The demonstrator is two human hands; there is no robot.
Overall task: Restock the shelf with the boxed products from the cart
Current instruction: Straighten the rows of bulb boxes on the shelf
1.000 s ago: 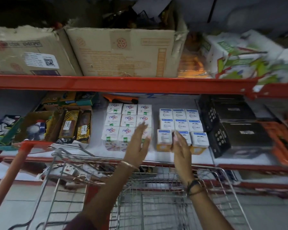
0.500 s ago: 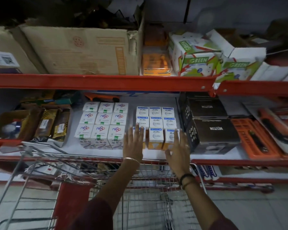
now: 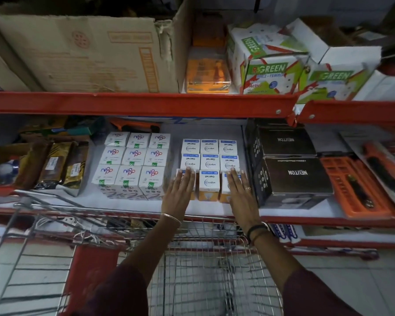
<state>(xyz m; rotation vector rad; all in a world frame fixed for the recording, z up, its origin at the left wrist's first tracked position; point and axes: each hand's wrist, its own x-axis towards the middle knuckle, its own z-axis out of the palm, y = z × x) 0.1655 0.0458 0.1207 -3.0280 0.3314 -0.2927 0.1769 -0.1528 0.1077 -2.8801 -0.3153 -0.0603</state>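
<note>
Both hands lie flat with fingers stretched out and together, gripping nothing: the left hand (image 3: 179, 190) rests on the front left carton and the right hand (image 3: 238, 190) on the front right carton of a block of small white-and-blue bulb boxes (image 3: 209, 166), three across and three deep, with the front middle box bare between the two palms. That block stands on the white surface of the middle shelf (image 3: 205, 208), just above its red front rail. Just beside it on the left sits a matching three-by-three block of white boxes with purple lettering (image 3: 132, 165), and close on the right are two black cartons (image 3: 292, 176), one behind the other. Farther right lies an orange tool tray (image 3: 354, 190); at far left lean some brown packets (image 3: 62, 165). On the upper shelf stand a large cardboard box (image 3: 84, 53) and green-and-white cartons (image 3: 271, 67). Below the forearms is the wire cart (image 3: 205, 270), its basket showing only mesh where visible.
</note>
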